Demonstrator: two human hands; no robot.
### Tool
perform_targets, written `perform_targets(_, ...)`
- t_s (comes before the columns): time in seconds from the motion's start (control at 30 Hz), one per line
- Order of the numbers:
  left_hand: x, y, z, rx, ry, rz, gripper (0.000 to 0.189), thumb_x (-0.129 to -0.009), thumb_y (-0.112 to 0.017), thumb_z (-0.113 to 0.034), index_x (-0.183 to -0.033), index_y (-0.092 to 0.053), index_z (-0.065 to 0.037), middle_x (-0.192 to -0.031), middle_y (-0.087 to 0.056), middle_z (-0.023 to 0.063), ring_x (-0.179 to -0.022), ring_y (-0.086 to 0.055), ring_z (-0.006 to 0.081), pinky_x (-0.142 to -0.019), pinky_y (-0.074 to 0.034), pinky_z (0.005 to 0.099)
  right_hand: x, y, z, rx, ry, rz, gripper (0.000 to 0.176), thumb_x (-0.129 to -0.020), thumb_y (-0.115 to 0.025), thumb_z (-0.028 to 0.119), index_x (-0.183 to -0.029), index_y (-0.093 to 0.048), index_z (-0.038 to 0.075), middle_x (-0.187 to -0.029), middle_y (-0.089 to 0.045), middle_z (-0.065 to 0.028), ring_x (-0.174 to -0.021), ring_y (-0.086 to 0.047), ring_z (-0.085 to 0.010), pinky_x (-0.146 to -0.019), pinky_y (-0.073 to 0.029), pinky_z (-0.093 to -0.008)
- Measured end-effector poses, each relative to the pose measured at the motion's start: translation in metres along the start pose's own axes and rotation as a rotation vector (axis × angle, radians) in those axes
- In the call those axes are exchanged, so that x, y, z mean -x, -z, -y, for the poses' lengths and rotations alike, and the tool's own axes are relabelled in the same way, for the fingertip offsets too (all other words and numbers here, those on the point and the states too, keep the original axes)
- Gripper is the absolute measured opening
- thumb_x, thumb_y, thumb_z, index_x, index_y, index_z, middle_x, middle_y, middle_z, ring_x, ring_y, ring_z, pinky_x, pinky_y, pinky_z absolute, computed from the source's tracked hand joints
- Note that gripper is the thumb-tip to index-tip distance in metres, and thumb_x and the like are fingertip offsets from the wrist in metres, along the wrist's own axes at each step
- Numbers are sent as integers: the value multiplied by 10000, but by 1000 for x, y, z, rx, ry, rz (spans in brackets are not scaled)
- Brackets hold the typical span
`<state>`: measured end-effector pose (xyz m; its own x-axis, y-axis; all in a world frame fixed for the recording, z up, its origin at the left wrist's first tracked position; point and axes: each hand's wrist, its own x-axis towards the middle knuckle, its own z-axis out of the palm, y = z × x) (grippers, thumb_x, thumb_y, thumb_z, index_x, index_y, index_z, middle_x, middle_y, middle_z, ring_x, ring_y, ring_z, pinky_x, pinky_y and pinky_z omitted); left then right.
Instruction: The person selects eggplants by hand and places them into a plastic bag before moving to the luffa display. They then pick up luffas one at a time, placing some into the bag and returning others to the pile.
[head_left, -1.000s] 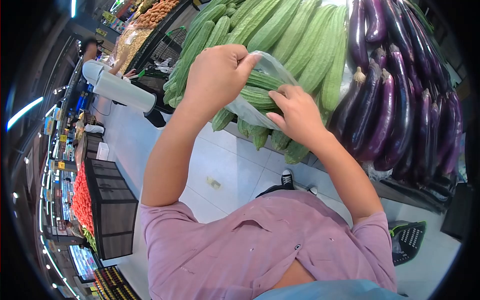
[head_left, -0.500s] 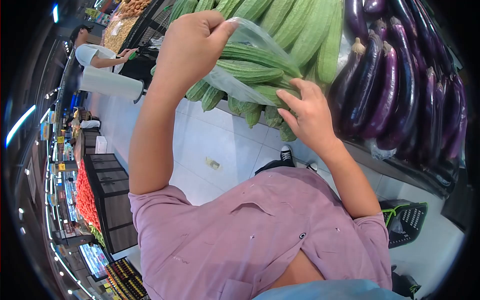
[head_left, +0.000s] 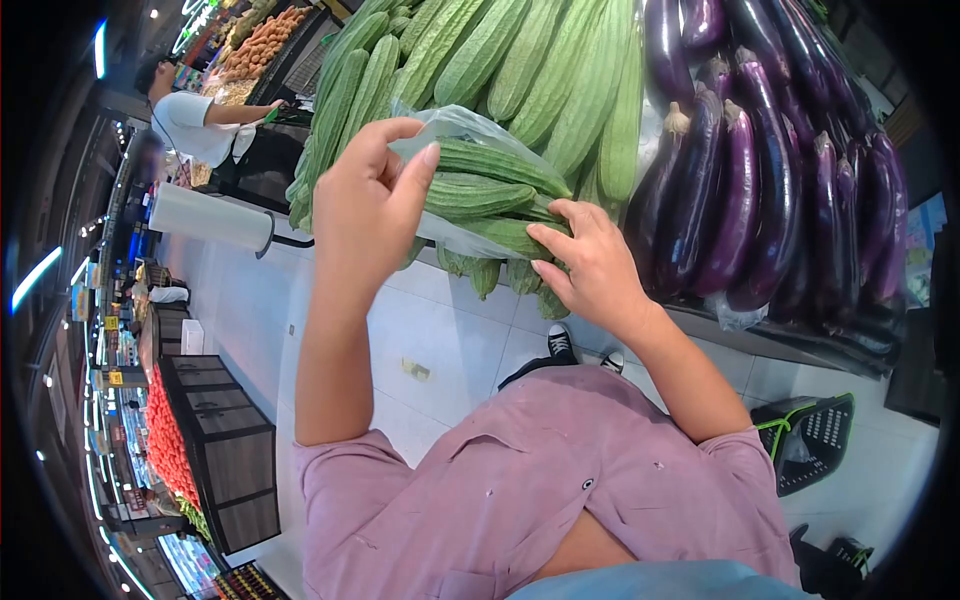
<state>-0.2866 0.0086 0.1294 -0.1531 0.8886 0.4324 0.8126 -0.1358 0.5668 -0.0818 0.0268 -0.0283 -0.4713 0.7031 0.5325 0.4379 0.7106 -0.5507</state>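
The left hand (head_left: 365, 215) has come down from up high and pinches the rim of the clear bag (head_left: 465, 125) with thumb and fingers, while the right hand (head_left: 592, 268) curls round its full end (green gourds (head_left: 480, 195) lie inside), just in front of the gourd pile (head_left: 530, 60).

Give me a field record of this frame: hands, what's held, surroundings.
setting: produce aisle in a shop
left hand: raised, fingertips pinching the top edge of the plastic bag
right hand: gripping the bag's lower end
bag contents: ridged green gourds, at least three
behind the bag: stacked green gourds, with purple eggplants to their right
floor: black shopping basket at the right
other person: white shirt, far left, at another stand
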Motion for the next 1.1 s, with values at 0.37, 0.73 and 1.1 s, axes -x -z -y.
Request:
perform_targets(0.37,47,-9,55,372,-30,-249,388,-928,-644,-4,-1300,-533,-3,-997,-597,44,-814,-548,79,-712,-465,222,14,-1,3,-70,-58,-65,431,-774,-769,147,-1170,-645,29,-1290,-553,-184,-1184,-541,-367,-969,-470,-454)
perform_targets(0.73,-105,8,57,46,-107,263,548,-892,-732,-277,-1324,-561,14,-1034,-656,105,-820,-610,135,-717,-503,276,84,-20,-41,-265,-106,-333,274,-797,-649,-45,-1071,-643,-25,-955,-659,-168,-698,-649,-290,-632,-541,-338)
perform_targets(1.1,-156,-94,84,-595,-223,401,871,-836,-719,-513,-1408,-412,67,-1309,-583,271,-1200,-587,387,-993,-488,443,108,-42,-64,-227,-106,-290,199,-793,-625,-66,-982,-654,-13,-732,-614,-127,-605,-608,-277,-567,-485,-359)
